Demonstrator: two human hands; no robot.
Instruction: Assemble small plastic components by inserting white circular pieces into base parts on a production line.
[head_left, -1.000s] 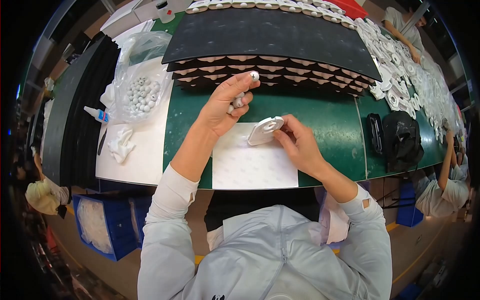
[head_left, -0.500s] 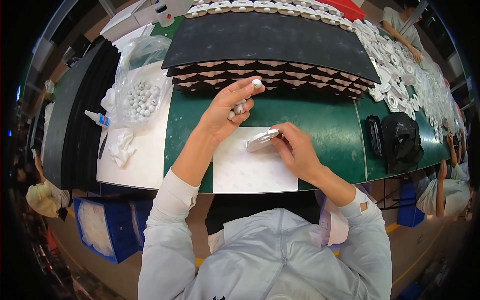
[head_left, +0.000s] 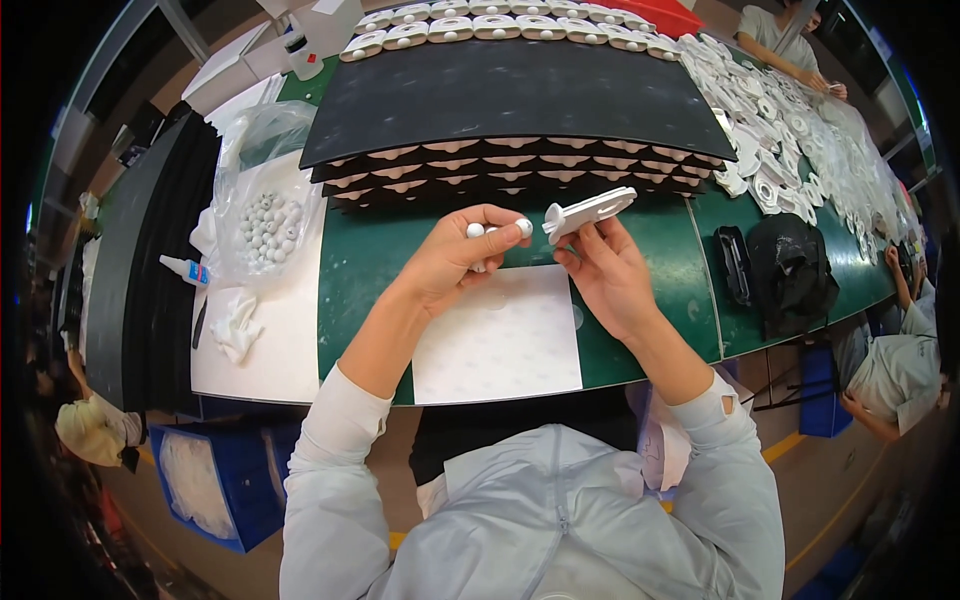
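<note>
Several small white balls sit in my left hand (head_left: 455,258), which is closed round them. One white ball (head_left: 524,228) is pinched between its thumb and forefinger at the fingertips. My right hand (head_left: 612,275) grips a flat white plastic part (head_left: 595,208) with a ring-shaped opening and a cupped end. That cupped end faces the pinched ball, a small gap apart. Both hands are raised over a white sheet (head_left: 500,345) on the green table (head_left: 640,345).
Beyond my hands stands a stack of black boards (head_left: 520,100) layered with pale parts, with finished-looking white parts (head_left: 450,28) in rows behind. Left are a bag of white balls (head_left: 268,228), a small glue bottle (head_left: 185,268) and a crumpled tissue (head_left: 237,325). White parts (head_left: 765,140) are heaped right, near a black bag (head_left: 790,275).
My right hand has lifted the white plastic part up off the sheet and turned it toward the left hand. My left hand has come down, bringing the pinched ball level with it.
</note>
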